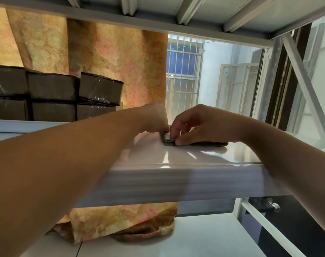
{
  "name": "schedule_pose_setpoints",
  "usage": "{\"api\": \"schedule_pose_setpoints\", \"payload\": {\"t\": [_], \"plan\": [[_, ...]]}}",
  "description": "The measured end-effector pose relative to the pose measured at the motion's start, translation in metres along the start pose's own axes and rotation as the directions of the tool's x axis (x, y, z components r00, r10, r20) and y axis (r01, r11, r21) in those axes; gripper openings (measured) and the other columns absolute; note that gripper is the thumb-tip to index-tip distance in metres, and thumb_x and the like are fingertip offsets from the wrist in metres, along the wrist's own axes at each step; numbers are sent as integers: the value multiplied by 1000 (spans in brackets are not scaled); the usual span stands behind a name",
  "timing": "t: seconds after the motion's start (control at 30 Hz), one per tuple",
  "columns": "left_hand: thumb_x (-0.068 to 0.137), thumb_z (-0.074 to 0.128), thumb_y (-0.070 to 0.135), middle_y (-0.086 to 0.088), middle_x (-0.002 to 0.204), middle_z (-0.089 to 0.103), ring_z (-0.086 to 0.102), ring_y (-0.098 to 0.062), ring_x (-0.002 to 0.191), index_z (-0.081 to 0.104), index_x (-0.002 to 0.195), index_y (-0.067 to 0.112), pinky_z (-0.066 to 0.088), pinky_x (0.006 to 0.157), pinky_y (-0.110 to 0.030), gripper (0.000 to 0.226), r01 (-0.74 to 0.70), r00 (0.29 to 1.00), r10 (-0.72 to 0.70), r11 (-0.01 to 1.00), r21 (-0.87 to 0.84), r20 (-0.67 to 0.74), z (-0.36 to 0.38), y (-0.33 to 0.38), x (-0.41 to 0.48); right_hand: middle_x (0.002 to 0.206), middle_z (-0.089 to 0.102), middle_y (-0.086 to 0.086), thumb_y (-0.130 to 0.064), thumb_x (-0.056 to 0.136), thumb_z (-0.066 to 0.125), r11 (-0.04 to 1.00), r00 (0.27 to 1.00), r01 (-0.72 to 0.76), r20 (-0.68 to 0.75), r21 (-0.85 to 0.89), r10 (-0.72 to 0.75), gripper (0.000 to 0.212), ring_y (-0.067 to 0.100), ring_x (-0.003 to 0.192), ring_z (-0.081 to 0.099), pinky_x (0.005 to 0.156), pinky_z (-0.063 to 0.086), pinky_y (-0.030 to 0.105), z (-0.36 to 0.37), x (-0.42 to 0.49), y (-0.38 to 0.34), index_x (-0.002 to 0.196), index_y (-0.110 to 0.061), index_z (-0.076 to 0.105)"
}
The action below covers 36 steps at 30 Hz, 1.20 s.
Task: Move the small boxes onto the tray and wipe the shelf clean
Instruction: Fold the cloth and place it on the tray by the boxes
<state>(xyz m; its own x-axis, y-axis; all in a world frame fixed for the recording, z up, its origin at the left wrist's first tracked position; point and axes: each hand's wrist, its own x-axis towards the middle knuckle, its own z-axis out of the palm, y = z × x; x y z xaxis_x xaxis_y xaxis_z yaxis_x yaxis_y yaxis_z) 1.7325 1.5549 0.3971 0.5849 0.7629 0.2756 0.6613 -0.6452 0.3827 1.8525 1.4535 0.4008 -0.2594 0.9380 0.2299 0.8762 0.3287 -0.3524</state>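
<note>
A dark grey cloth lies folded on the glossy white shelf. Both my hands are on its left end. My right hand pinches the folded corner between thumb and fingertips. My left hand reaches in from the left with its fingers curled down onto the same corner; its fingertips are hidden. Several small dark boxes wrapped in clear film stand stacked in two layers at the back left of the shelf. No tray is in view.
An orange patterned curtain hangs behind the shelf and bunches on the lower white shelf. Another shelf's underside is close overhead. A metal upright and diagonal brace stand at the right, with a barred window behind.
</note>
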Motion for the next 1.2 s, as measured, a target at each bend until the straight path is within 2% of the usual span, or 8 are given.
{"api": "schedule_pose_setpoints", "payload": {"t": [0.1, 0.2, 0.4, 0.5, 0.67, 0.8, 0.97, 1.2], "plan": [[85, 65, 13, -6, 114, 56, 51, -20, 99, 57, 121, 13, 37, 70, -25, 37, -82, 994, 87, 994, 70, -67, 0, 1, 3, 85, 73, -3, -22, 88, 62, 995, 990, -50, -126, 85, 61, 12, 9, 78, 64, 77, 50, 22, -12, 0, 6, 89, -18, 73], [94, 53, 18, -6, 88, 54, 48, -19, 89, 60, 108, 6, 36, 63, -25, 20, -95, 993, 99, 994, 62, -65, -1, 0, 6, 92, 71, -1, -10, 92, 56, 977, 963, -190, -210, -94, 167, 17, 9, 78, 64, 65, 47, 13, -29, 9, 26, 100, -12, 71], [97, 49, 24, -9, 75, 55, 52, -21, 71, 60, 111, -6, 44, 66, -32, 36, -91, 996, 83, 969, 228, 45, 6, -1, 8, 125, 61, 12, -4, 93, 54, 869, 870, -490, 20, -72, 492, 33, 27, 116, 58, 100, 47, 37, -36, 20, 64, 125, -13, 60], [90, 60, 16, -11, 91, 53, 48, -20, 81, 52, 90, 11, 41, 68, -30, 10, -90, 996, 87, 989, 115, 34, 3, -3, 11, 109, 66, 4, -3, 90, 58, 906, 908, -418, 4, -71, 420, 32, 20, 104, 62, 93, 50, 30, -36, 20, 68, 121, -10, 63], [85, 55, -3, -3, 83, 56, 49, -15, 71, 65, 97, 16, 39, 61, -21, 25, -57, 998, 57, 991, -119, -7, 1, 0, 7, 96, 69, 1, -2, 87, 61, 924, 927, -374, -31, -74, 373, 24, 15, 90, 62, 78, 51, 19, -33, 19, 67, 108, -10, 70], [85, 51, -8, 1, 79, 49, 43, -10, 65, 61, 112, 13, 31, 49, -18, 36, -99, 990, 86, 989, -113, -114, -1, 3, 9, 87, 62, -5, -4, 86, 63, 949, 942, -291, -210, -118, 263, 18, 12, 85, 57, 75, 48, 19, -35, 18, 66, 99, -15, 69], [83, 60, -7, -3, 105, 47, 47, -16, 93, 45, 135, 17, 34, 56, -13, 59, -180, 953, 168, 983, -24, -252, -8, -1, 11, 94, 66, 1, -3, 84, 64, 963, 929, -218, -335, -162, 154, 17, 14, 89, 60, 85, 46, 26, -37, 15, 69, 99, -10, 70], [81, 59, -1, 3, 79, 56, 45, -6, 63, 66, 99, 19, 36, 53, -12, 27, -328, 940, 335, 940, 97, -68, -22, 2, -2, 72, 54, 3, -6, 83, 65, 981, 971, -193, -141, 15, 193, 17, 14, 69, 45, 65, 38, 24, -46, -4, 67, 80, -22, 64]]}}
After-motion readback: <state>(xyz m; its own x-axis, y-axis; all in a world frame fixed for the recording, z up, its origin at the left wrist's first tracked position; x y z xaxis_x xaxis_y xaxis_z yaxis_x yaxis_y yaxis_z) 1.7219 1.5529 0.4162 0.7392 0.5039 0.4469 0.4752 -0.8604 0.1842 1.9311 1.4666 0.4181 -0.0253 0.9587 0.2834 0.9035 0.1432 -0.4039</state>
